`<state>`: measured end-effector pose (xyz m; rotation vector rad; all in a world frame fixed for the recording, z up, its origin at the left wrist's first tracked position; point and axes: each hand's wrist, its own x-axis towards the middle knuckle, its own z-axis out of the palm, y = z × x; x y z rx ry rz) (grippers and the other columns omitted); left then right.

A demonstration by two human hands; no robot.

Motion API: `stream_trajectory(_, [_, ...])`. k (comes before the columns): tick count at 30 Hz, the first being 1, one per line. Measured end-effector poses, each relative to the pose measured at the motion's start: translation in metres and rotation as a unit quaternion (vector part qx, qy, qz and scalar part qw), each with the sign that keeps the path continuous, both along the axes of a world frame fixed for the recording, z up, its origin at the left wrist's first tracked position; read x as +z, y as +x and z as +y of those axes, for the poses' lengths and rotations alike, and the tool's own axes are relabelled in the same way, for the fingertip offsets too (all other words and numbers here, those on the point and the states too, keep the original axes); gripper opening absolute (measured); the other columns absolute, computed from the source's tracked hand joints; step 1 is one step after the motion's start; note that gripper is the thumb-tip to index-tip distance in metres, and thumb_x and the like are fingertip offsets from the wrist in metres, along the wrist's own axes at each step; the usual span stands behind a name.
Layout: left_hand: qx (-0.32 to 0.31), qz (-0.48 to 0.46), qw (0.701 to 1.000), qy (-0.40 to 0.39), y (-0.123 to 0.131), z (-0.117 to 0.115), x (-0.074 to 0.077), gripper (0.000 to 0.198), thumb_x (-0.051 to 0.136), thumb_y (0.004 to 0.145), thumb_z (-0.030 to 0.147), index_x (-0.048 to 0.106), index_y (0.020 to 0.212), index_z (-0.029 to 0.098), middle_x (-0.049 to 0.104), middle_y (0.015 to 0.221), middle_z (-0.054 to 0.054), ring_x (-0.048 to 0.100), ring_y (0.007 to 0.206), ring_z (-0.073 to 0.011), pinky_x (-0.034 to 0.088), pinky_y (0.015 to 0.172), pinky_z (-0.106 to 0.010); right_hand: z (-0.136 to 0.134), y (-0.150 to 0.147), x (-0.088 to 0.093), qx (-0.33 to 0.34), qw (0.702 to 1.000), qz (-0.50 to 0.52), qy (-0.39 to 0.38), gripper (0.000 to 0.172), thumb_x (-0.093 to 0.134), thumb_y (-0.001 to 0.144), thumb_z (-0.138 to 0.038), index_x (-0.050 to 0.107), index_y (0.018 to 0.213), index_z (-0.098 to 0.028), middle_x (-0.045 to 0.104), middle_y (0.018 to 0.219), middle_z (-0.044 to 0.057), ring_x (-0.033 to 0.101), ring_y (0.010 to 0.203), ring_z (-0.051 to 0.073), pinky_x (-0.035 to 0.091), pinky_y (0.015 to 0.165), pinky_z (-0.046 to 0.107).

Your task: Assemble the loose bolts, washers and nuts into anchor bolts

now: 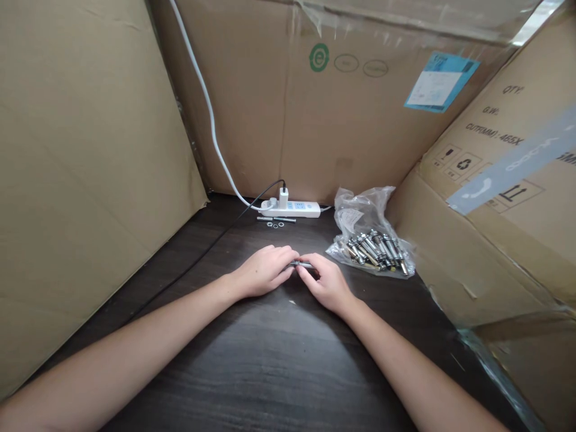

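Observation:
Both hands meet over the middle of the dark table, gripping one metal expansion bolt (305,264) that lies sideways between them. My left hand (266,270) pinches its left end with fingers and thumb. Round the right part my right hand (327,281) is closed, the thumb and index finger near the bolt's middle. Most of the bolt is covered by fingers. Beyond the hands lie a loose threaded bolt (284,220) and a metal sleeve (264,218), with a nut (269,224) and washers (281,224) just in front of them.
A clear plastic bag (369,240) with several expansion bolts lies at the right. Behind stands a white power strip (291,209) with a charger (283,197). Its black cable (198,259) crosses the table's left side. Cardboard boxes (252,90) wall in the left, back and right.

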<state>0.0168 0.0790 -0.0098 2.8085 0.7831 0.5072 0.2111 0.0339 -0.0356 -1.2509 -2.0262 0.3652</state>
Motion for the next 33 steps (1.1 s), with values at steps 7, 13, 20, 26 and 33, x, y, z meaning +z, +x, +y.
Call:
stream_trajectory(7, [0.013, -0.027, 0.998, -0.047, 0.001, -0.002, -0.002, 0.016, 0.041, 0.095, 0.028, 0.052, 0.103, 0.018, 0.062, 0.094, -0.003, 0.057, 0.083, -0.0179, 0.04, 0.074, -0.031, -0.001, -0.001, 0.001, -0.008, 1.0, -0.005, 0.012, 0.017, 0.051, 0.089, -0.028, 0.061, 0.099, -0.019, 0.066, 0.091, 0.006, 0.061, 0.08, 0.018, 0.047, 0.07, 0.028])
stream_trajectory(13, [0.039, -0.041, 0.995, -0.08, 0.001, -0.004, -0.007, 0.019, 0.036, 0.097, 0.031, 0.049, 0.103, 0.019, 0.061, 0.093, -0.004, 0.056, 0.085, -0.0191, 0.041, 0.077, -0.032, -0.003, -0.002, 0.0, -0.003, 1.0, 0.001, 0.023, 0.017, 0.05, 0.09, -0.029, 0.06, 0.1, -0.019, 0.066, 0.094, 0.007, 0.062, 0.084, 0.019, 0.047, 0.07, 0.028])
stream_trajectory(20, [0.044, -0.049, 0.994, -0.082, 0.002, 0.0, -0.013, 0.026, 0.029, 0.098, 0.033, 0.052, 0.094, 0.019, 0.06, 0.085, -0.004, 0.055, 0.079, -0.0186, 0.041, 0.074, -0.031, -0.004, -0.005, 0.002, -0.002, 1.0, 0.007, 0.021, 0.018, 0.052, 0.089, -0.03, 0.06, 0.1, -0.019, 0.066, 0.094, 0.006, 0.062, 0.082, 0.018, 0.047, 0.068, 0.027])
stream_trajectory(26, [0.04, -0.086, 0.99, -0.103, 0.001, -0.003, -0.008, 0.022, 0.032, 0.097, 0.031, 0.051, 0.095, 0.019, 0.06, 0.082, -0.002, 0.055, 0.076, -0.0168, 0.04, 0.071, -0.028, -0.006, -0.007, 0.001, -0.002, 0.999, 0.032, 0.014, 0.016, 0.054, 0.085, -0.029, 0.061, 0.096, -0.019, 0.066, 0.09, 0.005, 0.061, 0.076, 0.017, 0.047, 0.063, 0.025])
stream_trajectory(33, [0.009, -0.111, 0.985, -0.134, 0.0, -0.008, -0.003, 0.019, 0.042, 0.092, 0.027, 0.05, 0.108, 0.021, 0.061, 0.084, 0.0, 0.056, 0.072, -0.0136, 0.041, 0.066, -0.024, -0.005, -0.006, 0.002, 0.015, 0.988, 0.129, -0.079, 0.016, 0.052, 0.086, -0.032, 0.058, 0.091, -0.018, 0.062, 0.073, 0.0, 0.057, 0.062, 0.013, 0.049, 0.059, 0.022])
